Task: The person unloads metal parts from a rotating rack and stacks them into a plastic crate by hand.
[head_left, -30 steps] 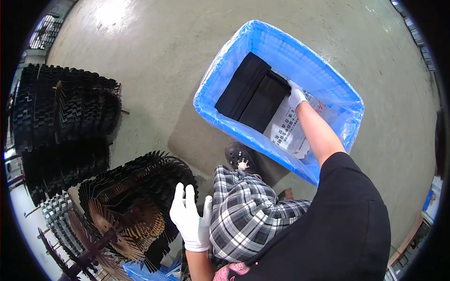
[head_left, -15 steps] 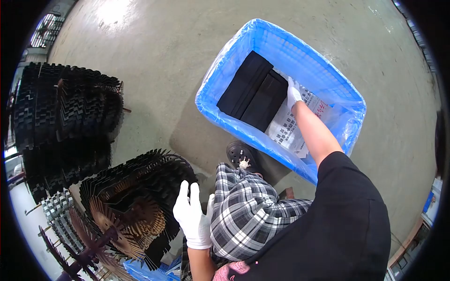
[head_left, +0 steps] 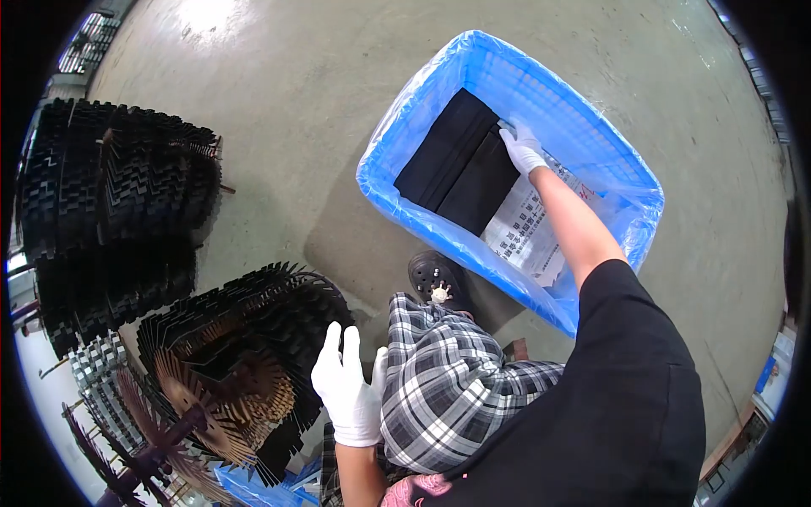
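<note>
One blue plastic crate (head_left: 541, 100), the landmark for this entry, standing on the concrete floor and lined with clear film (head_left: 639, 224) folded over its rim, presumably to shield the contents from the plastic walls; one printed newspaper sheet (head_left: 525, 242) on the crate's bottom, seemingly as padding; two adjoining rows of flat black pieces, the outer row (head_left: 446, 150) and the inner row (head_left: 478, 191), packed at the crate's left end, side by side, likely to save room and stay square.

One right hand (head_left: 523, 149), white-gloved, inside the crate, touching the far end of the inner row, perhaps to true its edge; arm stretched forward, fingers reaching toward the pieces; whether they pinch any piece cannot be told.

One left hand (head_left: 350, 390), white-gloved, outside the crate on its near side, beside the plaid trousers (head_left: 448, 384); raised, fingers upright and parted, holding nothing visible, apparently kept out of the way.

Two racks of dark, overlapping plates left of the crate: one farther off (head_left: 118, 182), one nearer the left hand (head_left: 253, 334); one black clog (head_left: 433, 279) just beside the crate's near wall.
</note>
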A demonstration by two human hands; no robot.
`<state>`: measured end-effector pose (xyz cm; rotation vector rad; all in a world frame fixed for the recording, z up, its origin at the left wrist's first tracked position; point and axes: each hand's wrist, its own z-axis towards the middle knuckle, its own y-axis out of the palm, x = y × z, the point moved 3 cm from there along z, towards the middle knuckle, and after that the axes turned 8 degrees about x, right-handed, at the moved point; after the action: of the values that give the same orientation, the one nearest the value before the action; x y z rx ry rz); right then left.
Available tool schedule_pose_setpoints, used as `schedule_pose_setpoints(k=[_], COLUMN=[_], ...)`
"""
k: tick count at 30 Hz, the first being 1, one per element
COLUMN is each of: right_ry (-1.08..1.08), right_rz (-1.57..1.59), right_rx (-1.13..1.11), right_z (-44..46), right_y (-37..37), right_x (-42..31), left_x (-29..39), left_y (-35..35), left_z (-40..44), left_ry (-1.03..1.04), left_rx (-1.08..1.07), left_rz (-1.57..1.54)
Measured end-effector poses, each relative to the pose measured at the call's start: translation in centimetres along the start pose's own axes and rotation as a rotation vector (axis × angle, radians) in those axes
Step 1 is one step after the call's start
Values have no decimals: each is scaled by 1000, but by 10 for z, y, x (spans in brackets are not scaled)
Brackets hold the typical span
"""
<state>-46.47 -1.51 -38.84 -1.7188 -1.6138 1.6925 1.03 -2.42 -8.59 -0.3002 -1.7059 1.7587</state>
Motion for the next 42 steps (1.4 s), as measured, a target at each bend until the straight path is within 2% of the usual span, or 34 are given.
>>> schedule_pose_setpoints(k=[2,3,8,12,17,22,27,34,35,37,38,40,42], right_ry=[-163,-165,-142,-276,-69,-63,-177,-87,-101,-259,-283,-226,-204], right_rz=[62,62,64,70,330,289,117,92,91,199,206,174,134], right_rx=[66,66,-34,-221,-20,-203,8,-84,-106,19,-18,-121,-231], right_z=[7,6,5,29,-17,14,60,101,103,111,105,136,147], right_y=[7,6,0,-2,-33,-18,-12,23,27,27,48,51,65], right_x=[2,1,5,12,-32,7,-16,-51,-54,-70,-94,-79,-80], left_x=[2,1,-5,-6,-1,-1,-3,-13,-14,-19,-21,-27,-31], left_y=[-2,-2,9,14,-1,2,-1,-8,-7,-6,-3,0,7], left_z=[0,-1,-8,-4,3,-4,-13,-26,-27,-24,-22,-25,-26], left_ry=[26,25,22,77,31,-24,-31,-76,-77,-84,-102,-196,-239], left_rx=[8,9,-51,-40,26,-84,-32,-63,-74,-87,-115,-139,-215], left_rz=[25,25,38,11,9,38,5,119,117,121,112,144,30])
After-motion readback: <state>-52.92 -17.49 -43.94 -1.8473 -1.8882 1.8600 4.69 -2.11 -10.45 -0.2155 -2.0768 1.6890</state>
